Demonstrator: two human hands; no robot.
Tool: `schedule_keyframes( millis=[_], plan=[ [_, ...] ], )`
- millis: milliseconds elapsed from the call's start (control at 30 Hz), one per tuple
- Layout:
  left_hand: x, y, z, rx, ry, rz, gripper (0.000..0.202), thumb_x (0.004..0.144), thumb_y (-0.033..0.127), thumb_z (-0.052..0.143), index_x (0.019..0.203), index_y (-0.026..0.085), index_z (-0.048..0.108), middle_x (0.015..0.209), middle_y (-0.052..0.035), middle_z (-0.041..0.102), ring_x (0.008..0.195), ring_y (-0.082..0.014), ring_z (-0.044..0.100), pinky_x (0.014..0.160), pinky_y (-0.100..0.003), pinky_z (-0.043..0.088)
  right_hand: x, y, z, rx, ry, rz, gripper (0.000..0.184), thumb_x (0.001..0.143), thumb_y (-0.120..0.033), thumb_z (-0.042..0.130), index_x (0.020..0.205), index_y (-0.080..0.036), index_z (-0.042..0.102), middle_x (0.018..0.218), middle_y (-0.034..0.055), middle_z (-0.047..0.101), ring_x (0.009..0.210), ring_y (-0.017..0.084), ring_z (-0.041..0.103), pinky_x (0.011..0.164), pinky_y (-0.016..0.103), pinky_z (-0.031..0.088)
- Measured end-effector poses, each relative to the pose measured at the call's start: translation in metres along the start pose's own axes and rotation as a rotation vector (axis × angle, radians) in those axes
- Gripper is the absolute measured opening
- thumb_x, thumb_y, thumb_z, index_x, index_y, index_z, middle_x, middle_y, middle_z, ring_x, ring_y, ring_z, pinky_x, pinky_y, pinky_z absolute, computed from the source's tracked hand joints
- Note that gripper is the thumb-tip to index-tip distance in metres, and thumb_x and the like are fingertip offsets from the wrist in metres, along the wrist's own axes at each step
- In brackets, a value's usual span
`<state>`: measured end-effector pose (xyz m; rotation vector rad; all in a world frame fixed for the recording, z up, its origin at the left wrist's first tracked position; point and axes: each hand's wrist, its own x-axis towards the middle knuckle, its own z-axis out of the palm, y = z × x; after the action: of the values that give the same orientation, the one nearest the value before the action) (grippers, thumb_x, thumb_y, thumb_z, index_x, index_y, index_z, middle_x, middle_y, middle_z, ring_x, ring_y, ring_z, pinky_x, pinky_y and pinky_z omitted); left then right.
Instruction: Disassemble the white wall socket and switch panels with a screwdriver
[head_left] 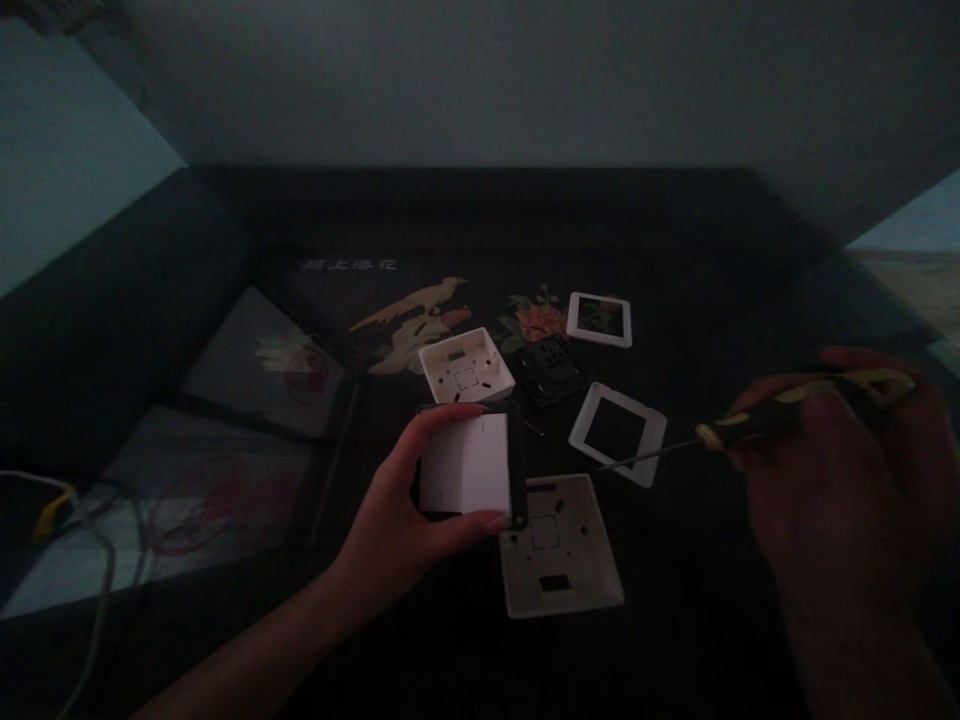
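Note:
My left hand (420, 500) grips a wall switch (474, 468) by its upper and lower edges; it has white rockers on a dark frame. In my right hand (840, 470) is a screwdriver (780, 415) with a black and yellow handle, its thin shaft pointing left. Below the switch lies an open white back box (592, 560), partly covered by it. Behind the switch sits a second white back box (465, 365). A black socket module (553, 368) rests right of that box. A small screw (534, 428) lies near the module.
Two white faceplate frames lie on the right, one nearer (652, 440) and one farther (600, 333). The dark glossy table (697, 620) carries a printed bird and flowers. A pale cable (109, 570) hangs at the left edge. A grey wall (480, 90) stands behind.

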<state>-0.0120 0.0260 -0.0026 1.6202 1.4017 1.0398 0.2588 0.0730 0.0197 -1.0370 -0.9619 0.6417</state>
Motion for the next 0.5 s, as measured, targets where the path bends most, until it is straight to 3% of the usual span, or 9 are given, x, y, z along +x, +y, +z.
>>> schedule_keyframes(
  millis=[100, 167, 300, 500],
  plan=[
    [-0.001, 0.0, 0.002, 0.01, -0.012, 0.006, 0.059, 0.072, 0.037, 0.083, 0.123, 0.039, 0.055, 0.124, 0.0038, 0.065, 0.108, -0.0231, 0.063, 0.088, -0.032, 0.052, 0.004, 0.004, -0.006, -0.105, -0.041, -0.159, 0.032, 0.068, -0.01, 0.077, 0.09, -0.023, 0.059, 0.072, -0.0031, 0.07, 0.06, 0.015, 0.068, 0.048, 0.025, 0.057],
    [-0.001, 0.0, 0.002, 0.02, -0.013, 0.0, 0.058, 0.072, 0.035, 0.082, 0.123, 0.04, 0.054, 0.126, 0.0044, 0.064, 0.109, -0.0228, 0.063, 0.089, -0.032, 0.052, 0.001, 0.005, -0.008, -0.258, -0.129, -0.164, 0.031, 0.069, -0.01, 0.079, 0.088, -0.023, 0.058, 0.079, -0.0011, 0.073, 0.07, 0.016, 0.073, 0.06, 0.028, 0.062],
    [0.0, -0.001, 0.002, 0.046, 0.005, -0.006, 0.058, 0.073, 0.033, 0.081, 0.124, 0.038, 0.054, 0.127, 0.0031, 0.063, 0.111, -0.0237, 0.063, 0.09, -0.034, 0.052, -0.01, 0.005, -0.009, -0.5, -0.329, -0.153, 0.019, 0.078, -0.016, 0.076, 0.086, -0.022, 0.059, 0.091, 0.0015, 0.074, 0.078, 0.015, 0.074, 0.067, 0.025, 0.062],
    [-0.002, -0.005, 0.002, 0.069, 0.019, -0.005, 0.058, 0.074, 0.032, 0.08, 0.126, 0.036, 0.054, 0.129, 0.0009, 0.062, 0.113, -0.0257, 0.061, 0.092, -0.036, 0.052, -0.027, 0.016, -0.013, -0.693, -0.577, -0.312, 0.012, 0.09, -0.015, 0.064, 0.099, -0.022, 0.066, 0.1, 0.0048, 0.074, 0.095, 0.018, 0.072, 0.084, 0.032, 0.06]
  ],
)
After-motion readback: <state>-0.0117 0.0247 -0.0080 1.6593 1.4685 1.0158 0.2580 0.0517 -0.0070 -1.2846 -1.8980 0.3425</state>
